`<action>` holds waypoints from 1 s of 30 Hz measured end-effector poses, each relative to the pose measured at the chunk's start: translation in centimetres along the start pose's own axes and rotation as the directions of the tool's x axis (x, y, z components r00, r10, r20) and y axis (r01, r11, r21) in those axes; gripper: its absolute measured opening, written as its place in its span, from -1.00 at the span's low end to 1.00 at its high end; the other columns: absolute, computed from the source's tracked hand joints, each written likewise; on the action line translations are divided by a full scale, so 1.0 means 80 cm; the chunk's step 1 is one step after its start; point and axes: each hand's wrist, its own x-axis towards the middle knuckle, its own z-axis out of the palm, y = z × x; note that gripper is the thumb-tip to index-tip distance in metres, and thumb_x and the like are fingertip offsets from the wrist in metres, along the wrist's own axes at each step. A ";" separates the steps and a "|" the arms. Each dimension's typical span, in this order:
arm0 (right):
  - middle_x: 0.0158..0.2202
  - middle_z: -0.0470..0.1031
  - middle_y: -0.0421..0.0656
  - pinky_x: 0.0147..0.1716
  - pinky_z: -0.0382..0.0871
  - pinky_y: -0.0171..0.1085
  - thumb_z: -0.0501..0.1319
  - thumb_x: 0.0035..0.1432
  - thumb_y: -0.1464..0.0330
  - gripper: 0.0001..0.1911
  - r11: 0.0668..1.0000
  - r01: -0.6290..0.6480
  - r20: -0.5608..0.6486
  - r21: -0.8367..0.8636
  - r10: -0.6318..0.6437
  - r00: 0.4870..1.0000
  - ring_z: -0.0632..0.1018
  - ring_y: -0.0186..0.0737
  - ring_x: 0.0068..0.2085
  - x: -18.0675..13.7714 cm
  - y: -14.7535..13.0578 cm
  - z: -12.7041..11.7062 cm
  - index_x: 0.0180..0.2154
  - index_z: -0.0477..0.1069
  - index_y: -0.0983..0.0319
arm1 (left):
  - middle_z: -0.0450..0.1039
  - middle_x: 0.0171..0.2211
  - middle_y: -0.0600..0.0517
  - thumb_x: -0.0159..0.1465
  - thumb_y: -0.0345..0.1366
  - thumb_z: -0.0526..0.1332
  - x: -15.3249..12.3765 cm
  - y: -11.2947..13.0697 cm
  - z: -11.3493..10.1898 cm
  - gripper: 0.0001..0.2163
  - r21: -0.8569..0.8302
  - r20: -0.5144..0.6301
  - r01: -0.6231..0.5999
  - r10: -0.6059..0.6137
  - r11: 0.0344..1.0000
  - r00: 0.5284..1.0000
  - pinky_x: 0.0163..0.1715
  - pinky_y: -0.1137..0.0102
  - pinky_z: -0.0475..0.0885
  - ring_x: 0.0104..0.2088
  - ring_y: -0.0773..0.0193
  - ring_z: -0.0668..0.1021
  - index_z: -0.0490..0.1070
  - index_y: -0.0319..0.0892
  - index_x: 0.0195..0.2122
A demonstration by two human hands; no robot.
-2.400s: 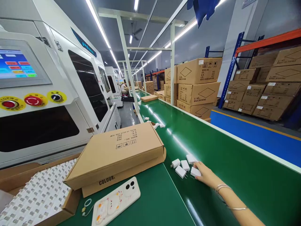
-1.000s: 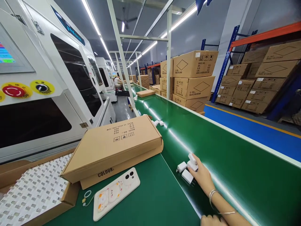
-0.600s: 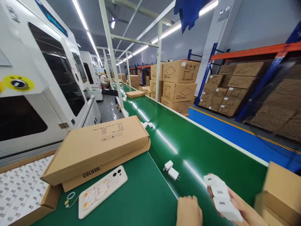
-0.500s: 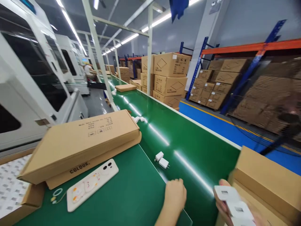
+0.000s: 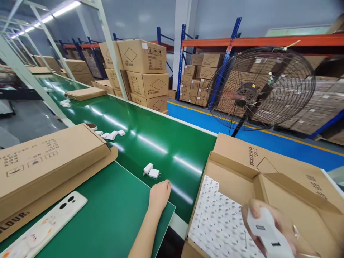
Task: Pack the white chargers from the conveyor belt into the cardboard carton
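Observation:
My right hand (image 5: 286, 224) is closed around a row of white USB wall chargers (image 5: 264, 229), their ports facing up, blurred by motion. It is above an open cardboard box (image 5: 259, 190) packed with rows of white chargers (image 5: 223, 218), bare cardboard showing at its far end. My left hand (image 5: 160, 193) rests in a fist near the edge of the green mat (image 5: 113, 211); its palm is hidden, so I cannot tell whether anything is inside. Just beyond it, two loose chargers (image 5: 154, 173) lie on the green conveyor belt (image 5: 172, 138).
A closed carton (image 5: 56, 154) and a phone in a decorated case (image 5: 51, 222) are on the left. More loose chargers (image 5: 113, 135) sit farther up the belt. Behind it stand stacked cartons (image 5: 146, 75), a large fan (image 5: 242, 95) and racks (image 5: 185, 43).
The view has swung right, bringing the fan and the packed box into sight. My right hand, still gripping the chargers, is now over that box. My left hand stays in a fist by the mat edge.

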 end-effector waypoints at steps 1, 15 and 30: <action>-0.29 0.43 -0.18 -0.48 0.42 -0.33 0.46 -0.52 0.16 -0.24 0.999 0.027 -0.048 -0.034 -0.029 0.998 0.53 -0.24 -0.41 -0.005 -0.015 0.001 -0.18 0.25 0.13 | 0.49 -0.29 0.05 0.33 -0.30 -0.13 0.000 0.000 0.000 -0.73 0.002 -0.008 -0.007 0.007 1.000 1.000 -0.30 0.43 0.23 -0.28 0.28 0.50 0.36 -0.10 -0.22; -0.06 0.41 -0.22 -0.10 0.25 -0.20 0.09 -0.12 0.42 -0.51 0.237 -0.544 -0.539 -0.805 0.091 0.838 0.40 -0.09 -0.04 0.045 -0.041 -0.063 -0.08 0.33 0.01 | 0.50 -0.32 0.08 0.30 -0.31 -0.09 0.000 -0.003 0.006 -0.74 -0.038 -0.108 -0.020 0.016 0.999 0.994 -0.33 0.45 0.26 -0.31 0.29 0.51 0.40 -0.06 -0.26; -0.15 0.43 0.04 -0.19 0.30 -0.04 -0.16 0.19 0.24 -0.61 0.060 -0.609 -0.585 -0.791 -0.369 0.723 0.44 0.02 -0.14 0.118 -0.027 -0.022 -0.14 0.33 0.24 | 0.44 -0.17 -0.05 0.21 -0.43 -0.06 0.000 -0.031 -0.002 -0.73 -0.147 -0.514 0.261 -0.299 0.954 0.804 0.12 0.10 0.03 -0.11 0.15 0.43 0.33 -0.21 -0.13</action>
